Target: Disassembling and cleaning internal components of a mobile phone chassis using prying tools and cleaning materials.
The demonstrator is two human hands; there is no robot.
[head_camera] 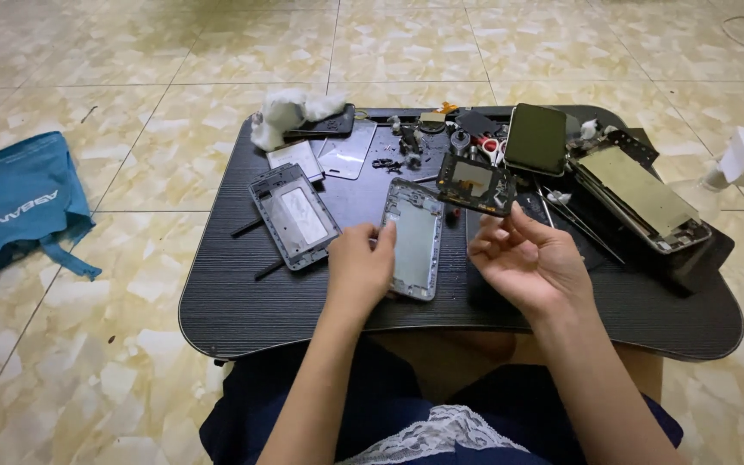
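Progress: we have phones stripped, parts spread on the black lap table | left hand steadies grey phone frame mid-table | right hand open, palm up, empty | reassembly not yet visible

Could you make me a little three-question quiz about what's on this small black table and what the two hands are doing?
1. True or false: the left hand rests on the silver phone frame lying in the middle of the black lap table.
2. What does the right hand hold: A) scissors, B) a screwdriver, C) nothing that can be made out?
3. Fill in: the white cotton wad lies at the table's far ____ corner.

Key: 1 true; 2 C, its palm is turned up with curled fingers, no tool visible; 3 left.
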